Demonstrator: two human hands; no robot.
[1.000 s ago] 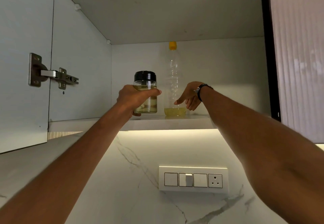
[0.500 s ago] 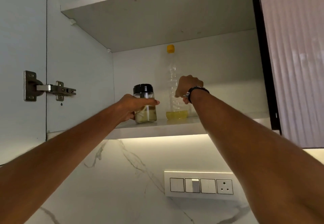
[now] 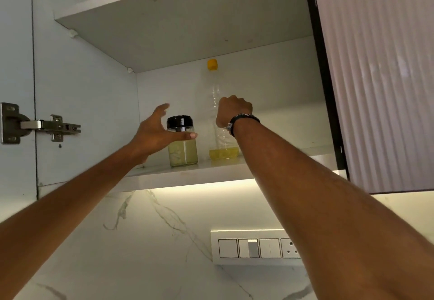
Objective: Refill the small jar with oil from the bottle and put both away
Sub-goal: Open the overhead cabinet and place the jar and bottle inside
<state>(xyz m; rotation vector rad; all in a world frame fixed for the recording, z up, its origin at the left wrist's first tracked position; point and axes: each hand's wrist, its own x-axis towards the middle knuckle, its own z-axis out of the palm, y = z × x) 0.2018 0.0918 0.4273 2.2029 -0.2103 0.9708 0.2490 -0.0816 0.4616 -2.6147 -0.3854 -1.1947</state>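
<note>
Jar (image 3: 182, 143) with the black lid is standing upright on the lower cabinet shelf (image 3: 187, 175), holding pale oil most of the way up, and the tall clear bottle (image 3: 219, 116) with the yellow cap is standing just beside it on the right, a shallow yellow pool sitting at its bottom. I am looking up into a white wall cabinet, with a second shelf (image 3: 178, 15) hanging overhead and a lit marble wall running below. My left hand (image 3: 162, 133) is spreading wide in front of the jar, its grip released, fingers straight, the thumb lying across the glass under the lid; I cannot tell whether it is touching. My right hand (image 3: 233, 110), wearing a dark wristband (image 3: 244, 120), is curling at the bottle's middle, but the fingers are hidden behind the knuckles, so I cannot tell whether the grip is closing on the bottle. A metal hinge (image 3: 40, 124) is sitting on the open door at the left, a ribbed door (image 3: 380, 76) is standing at the right, and a switch panel (image 3: 256, 247) is showing on the wall underneath. Both containers are sitting near the shelf's front edge, with bare shelf lying to the right of the bottle.
</note>
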